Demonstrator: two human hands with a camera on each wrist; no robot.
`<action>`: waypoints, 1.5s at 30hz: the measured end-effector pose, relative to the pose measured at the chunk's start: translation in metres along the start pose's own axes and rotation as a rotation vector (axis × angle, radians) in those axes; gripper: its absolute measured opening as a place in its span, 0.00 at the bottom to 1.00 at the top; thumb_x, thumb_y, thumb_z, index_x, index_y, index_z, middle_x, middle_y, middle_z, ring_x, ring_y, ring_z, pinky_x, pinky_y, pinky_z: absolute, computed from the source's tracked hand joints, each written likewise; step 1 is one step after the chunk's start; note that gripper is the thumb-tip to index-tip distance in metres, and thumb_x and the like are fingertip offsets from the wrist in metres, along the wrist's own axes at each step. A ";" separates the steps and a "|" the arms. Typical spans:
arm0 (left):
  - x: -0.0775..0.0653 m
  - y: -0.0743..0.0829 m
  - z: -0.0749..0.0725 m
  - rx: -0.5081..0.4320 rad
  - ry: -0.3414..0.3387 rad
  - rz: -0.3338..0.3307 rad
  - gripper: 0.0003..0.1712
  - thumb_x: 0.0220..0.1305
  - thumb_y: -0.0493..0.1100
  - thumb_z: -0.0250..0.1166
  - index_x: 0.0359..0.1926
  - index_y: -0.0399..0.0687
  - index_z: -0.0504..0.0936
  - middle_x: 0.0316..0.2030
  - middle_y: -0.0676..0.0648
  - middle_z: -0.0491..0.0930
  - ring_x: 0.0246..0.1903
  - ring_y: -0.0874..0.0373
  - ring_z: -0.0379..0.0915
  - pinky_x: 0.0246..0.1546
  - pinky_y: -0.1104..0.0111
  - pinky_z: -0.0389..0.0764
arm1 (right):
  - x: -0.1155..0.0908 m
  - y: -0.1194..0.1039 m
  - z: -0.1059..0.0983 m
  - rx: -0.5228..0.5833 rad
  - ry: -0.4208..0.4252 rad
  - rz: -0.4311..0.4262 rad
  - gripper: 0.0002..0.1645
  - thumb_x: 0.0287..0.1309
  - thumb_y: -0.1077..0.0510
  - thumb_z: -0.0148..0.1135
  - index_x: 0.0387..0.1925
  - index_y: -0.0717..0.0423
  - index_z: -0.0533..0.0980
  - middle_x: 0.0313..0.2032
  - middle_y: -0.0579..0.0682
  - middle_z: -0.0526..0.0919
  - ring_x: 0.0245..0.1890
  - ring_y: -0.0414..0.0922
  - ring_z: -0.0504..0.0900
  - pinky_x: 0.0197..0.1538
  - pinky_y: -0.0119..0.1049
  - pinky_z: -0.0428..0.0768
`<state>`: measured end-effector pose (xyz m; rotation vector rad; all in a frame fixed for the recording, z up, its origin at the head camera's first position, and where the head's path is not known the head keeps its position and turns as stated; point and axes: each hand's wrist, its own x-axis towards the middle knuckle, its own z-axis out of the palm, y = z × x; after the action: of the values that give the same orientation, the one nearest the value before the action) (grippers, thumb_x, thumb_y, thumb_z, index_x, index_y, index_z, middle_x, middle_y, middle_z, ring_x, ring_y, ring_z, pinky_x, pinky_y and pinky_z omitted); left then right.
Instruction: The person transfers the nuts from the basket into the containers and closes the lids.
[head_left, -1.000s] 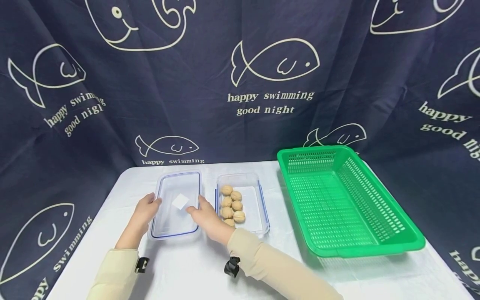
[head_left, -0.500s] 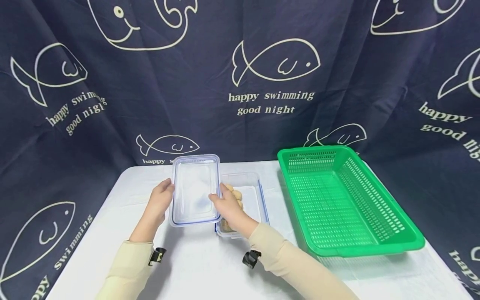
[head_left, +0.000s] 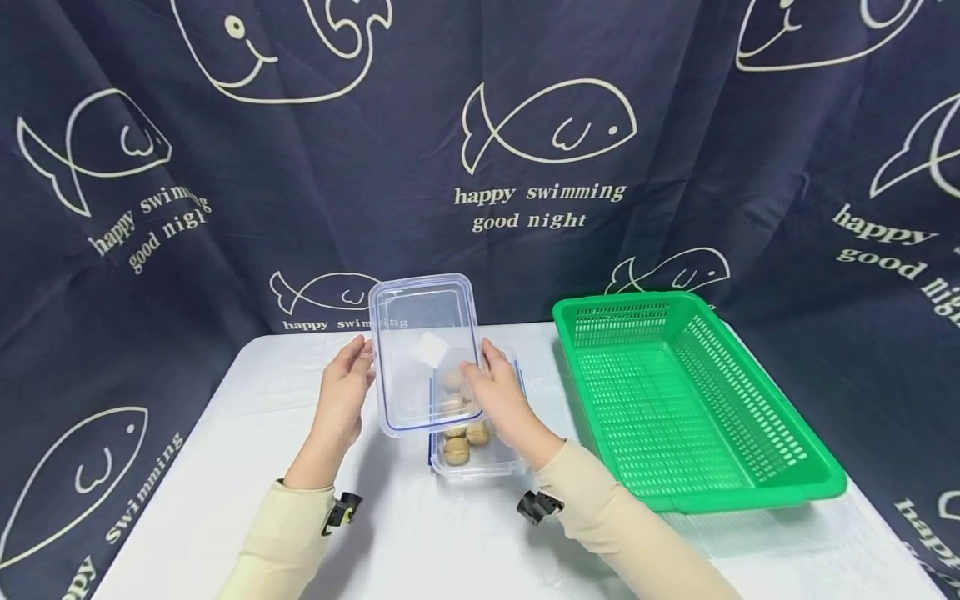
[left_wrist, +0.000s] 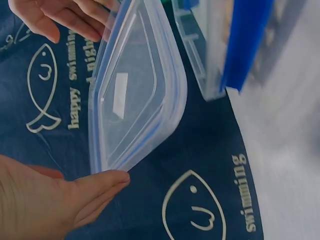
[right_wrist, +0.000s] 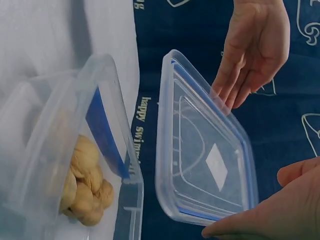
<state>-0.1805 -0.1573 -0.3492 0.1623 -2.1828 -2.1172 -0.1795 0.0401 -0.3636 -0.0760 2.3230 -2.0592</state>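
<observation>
A clear plastic lid with a blue seal (head_left: 405, 385) is held up in the air, tilted, with a white square label on it. My left hand (head_left: 341, 398) grips its left edge, and my right hand (head_left: 508, 402) pinches the right edge, thumb on top. Below and partly behind the lid, a clear food container (head_left: 487, 470) with blue side clips stands on the table. Several walnuts (head_left: 456, 451) lie inside it; the lid covers part of them in the head view. The right wrist view shows the walnuts (right_wrist: 87, 197) through the container's wall, with the lid (right_wrist: 190, 165) apart from its rim.
A large green plastic basket (head_left: 626, 425) with perforated sides stands at the right of the table. White cloth covers the table (head_left: 420, 533). A dark blue curtain (head_left: 517, 267) with fish drawings hangs right behind the table's back edge.
Both hands have lifted the lid off the table at the left and carried it up and rightward, partly over the container. Container and basket stay in place.
</observation>
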 end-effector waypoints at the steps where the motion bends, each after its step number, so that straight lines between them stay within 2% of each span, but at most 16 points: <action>1: -0.001 0.000 0.003 -0.029 0.007 0.007 0.29 0.74 0.35 0.40 0.71 0.28 0.49 0.69 0.32 0.58 0.69 0.46 0.55 0.69 0.58 0.62 | 0.000 0.000 -0.003 0.016 0.008 -0.006 0.39 0.68 0.58 0.50 0.71 0.71 0.48 0.71 0.66 0.51 0.72 0.58 0.50 0.74 0.46 0.53; 6: -0.005 0.001 0.016 -0.157 0.029 0.046 0.28 0.73 0.33 0.41 0.72 0.31 0.51 0.65 0.34 0.63 0.66 0.47 0.61 0.67 0.59 0.65 | 0.001 0.001 -0.013 0.085 0.081 -0.052 0.35 0.70 0.57 0.46 0.70 0.72 0.51 0.68 0.67 0.56 0.70 0.58 0.56 0.73 0.46 0.57; 12: -0.007 0.000 0.024 -0.290 0.043 0.056 0.28 0.74 0.34 0.41 0.72 0.38 0.55 0.57 0.40 0.68 0.59 0.52 0.66 0.63 0.63 0.71 | -0.001 0.000 -0.022 0.116 0.155 -0.104 0.30 0.74 0.51 0.42 0.67 0.67 0.58 0.66 0.63 0.62 0.69 0.55 0.60 0.72 0.48 0.59; 18: -0.008 -0.004 0.028 -0.403 0.062 0.089 0.22 0.73 0.34 0.43 0.66 0.35 0.64 0.41 0.49 0.70 0.49 0.57 0.68 0.63 0.61 0.71 | -0.004 0.003 -0.028 0.279 0.123 -0.121 0.28 0.76 0.48 0.33 0.62 0.68 0.58 0.64 0.64 0.63 0.68 0.55 0.59 0.73 0.50 0.54; 23: -0.008 -0.008 0.030 -0.445 0.053 0.122 0.15 0.73 0.33 0.43 0.54 0.33 0.70 0.42 0.48 0.72 0.46 0.59 0.71 0.62 0.60 0.72 | -0.009 0.005 -0.033 0.331 0.101 -0.085 0.33 0.76 0.44 0.30 0.63 0.69 0.56 0.67 0.68 0.60 0.71 0.56 0.55 0.74 0.49 0.51; 25: -0.008 -0.010 0.029 -0.452 0.045 0.129 0.13 0.73 0.34 0.44 0.51 0.34 0.71 0.44 0.47 0.72 0.46 0.59 0.72 0.62 0.61 0.72 | -0.010 0.005 -0.034 0.360 0.082 -0.063 0.30 0.75 0.43 0.30 0.56 0.67 0.59 0.61 0.67 0.64 0.71 0.54 0.54 0.75 0.45 0.49; 27: -0.009 -0.012 0.029 -0.456 0.043 0.135 0.12 0.73 0.34 0.45 0.49 0.35 0.73 0.46 0.47 0.72 0.46 0.59 0.73 0.62 0.62 0.72 | -0.012 0.006 -0.036 0.393 0.061 -0.053 0.26 0.75 0.42 0.31 0.45 0.63 0.60 0.49 0.64 0.64 0.71 0.52 0.53 0.75 0.42 0.47; 30: -0.010 -0.016 0.029 -0.451 0.035 0.143 0.11 0.72 0.33 0.48 0.47 0.34 0.74 0.49 0.45 0.71 0.48 0.57 0.74 0.61 0.64 0.73 | -0.014 0.009 -0.037 0.438 0.044 -0.032 0.21 0.74 0.43 0.34 0.39 0.58 0.57 0.50 0.60 0.62 0.72 0.51 0.51 0.75 0.40 0.44; 31: -0.010 -0.017 0.029 -0.454 0.033 0.146 0.10 0.71 0.33 0.49 0.47 0.34 0.75 0.49 0.45 0.72 0.49 0.56 0.75 0.60 0.65 0.74 | -0.015 0.010 -0.037 0.452 0.041 -0.031 0.22 0.74 0.44 0.35 0.41 0.60 0.58 0.55 0.63 0.62 0.72 0.51 0.51 0.75 0.41 0.44; 33: -0.012 -0.018 0.029 -0.451 0.023 0.147 0.09 0.69 0.32 0.50 0.45 0.35 0.76 0.48 0.44 0.74 0.51 0.55 0.75 0.59 0.68 0.74 | -0.017 0.013 -0.037 0.467 0.034 -0.019 0.25 0.73 0.46 0.37 0.54 0.66 0.57 0.68 0.61 0.54 0.74 0.51 0.45 0.76 0.43 0.42; 34: -0.013 -0.019 0.028 -0.449 0.014 0.148 0.09 0.69 0.31 0.51 0.45 0.35 0.76 0.46 0.44 0.76 0.51 0.55 0.75 0.58 0.69 0.75 | -0.018 0.015 -0.037 0.482 0.037 -0.014 0.26 0.72 0.49 0.38 0.58 0.68 0.56 0.71 0.61 0.50 0.74 0.51 0.45 0.76 0.43 0.41; 35: -0.014 -0.021 0.028 -0.447 0.005 0.152 0.09 0.68 0.31 0.51 0.45 0.35 0.76 0.45 0.45 0.76 0.50 0.55 0.75 0.57 0.69 0.75 | -0.019 0.017 -0.036 0.490 0.037 -0.010 0.27 0.72 0.51 0.40 0.60 0.68 0.55 0.72 0.60 0.51 0.74 0.51 0.45 0.76 0.43 0.41; 37: -0.015 -0.023 0.027 -0.435 -0.015 0.163 0.11 0.66 0.28 0.50 0.46 0.33 0.75 0.45 0.45 0.77 0.50 0.55 0.72 0.56 0.70 0.74 | -0.022 0.021 -0.036 0.508 0.036 -0.006 0.23 0.69 0.56 0.41 0.57 0.68 0.58 0.71 0.60 0.51 0.74 0.51 0.46 0.75 0.42 0.44; 40: -0.015 -0.027 0.027 -0.409 -0.065 0.176 0.16 0.63 0.24 0.46 0.50 0.29 0.73 0.51 0.41 0.74 0.54 0.54 0.68 0.57 0.71 0.73 | -0.025 0.029 -0.035 0.510 0.012 0.024 0.22 0.63 0.61 0.43 0.56 0.67 0.59 0.72 0.58 0.51 0.71 0.50 0.52 0.69 0.34 0.60; 43: -0.016 -0.032 0.027 -0.353 -0.115 0.177 0.22 0.59 0.22 0.43 0.54 0.27 0.70 0.63 0.38 0.66 0.65 0.52 0.60 0.65 0.69 0.65 | -0.027 0.039 -0.034 0.468 -0.034 0.035 0.28 0.62 0.64 0.43 0.64 0.66 0.55 0.74 0.58 0.47 0.72 0.51 0.50 0.68 0.36 0.63; 45: -0.017 -0.036 0.028 -0.294 -0.141 0.183 0.25 0.58 0.22 0.42 0.57 0.27 0.69 0.69 0.39 0.59 0.70 0.51 0.51 0.71 0.65 0.56 | -0.027 0.045 -0.033 0.396 -0.054 0.019 0.33 0.64 0.65 0.43 0.70 0.63 0.51 0.75 0.58 0.44 0.73 0.52 0.47 0.72 0.43 0.57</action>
<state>-0.1677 -0.1281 -0.3858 -0.2071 -1.8379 -2.3686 -0.1548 0.0800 -0.4048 -0.0951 1.8359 -2.4253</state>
